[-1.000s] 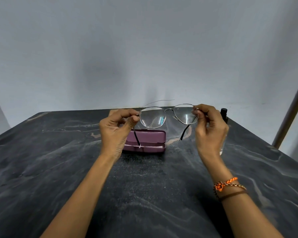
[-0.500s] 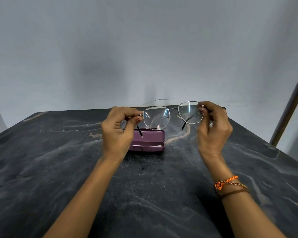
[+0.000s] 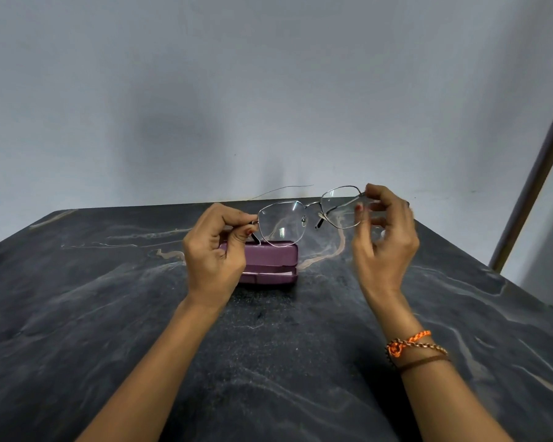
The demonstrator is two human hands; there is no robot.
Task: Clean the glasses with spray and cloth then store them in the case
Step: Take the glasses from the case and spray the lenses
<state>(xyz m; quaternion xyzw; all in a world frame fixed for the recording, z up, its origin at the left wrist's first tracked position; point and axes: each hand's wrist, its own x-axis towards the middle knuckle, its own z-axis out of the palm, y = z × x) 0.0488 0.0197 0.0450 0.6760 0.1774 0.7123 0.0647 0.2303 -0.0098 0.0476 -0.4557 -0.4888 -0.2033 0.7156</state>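
Thin metal-framed glasses (image 3: 281, 224) hang in the air above the dark marble table (image 3: 268, 362), tilted with their right side higher. My left hand (image 3: 214, 250) pinches the left hinge corner between thumb and fingers. My right hand (image 3: 383, 237) is motion-blurred; its index finger and thumb pinch the right rim corner. The right temple lies folded behind the right lens. A purple glasses case (image 3: 268, 260) lies on the table just behind my left hand, with a pale strip showing along its front seam. My right hand hides the spray bottle. No cloth shows.
A pale wall rises right behind the table's far edge. A brown pole (image 3: 537, 186) leans at the right, past the table's right edge. Bracelets (image 3: 412, 346) circle my right wrist.
The glasses shifted right and tilted, their right side rising. The right temple swung from hanging down to folded behind the lens. My right hand moved up and now covers the bottle's black cap.
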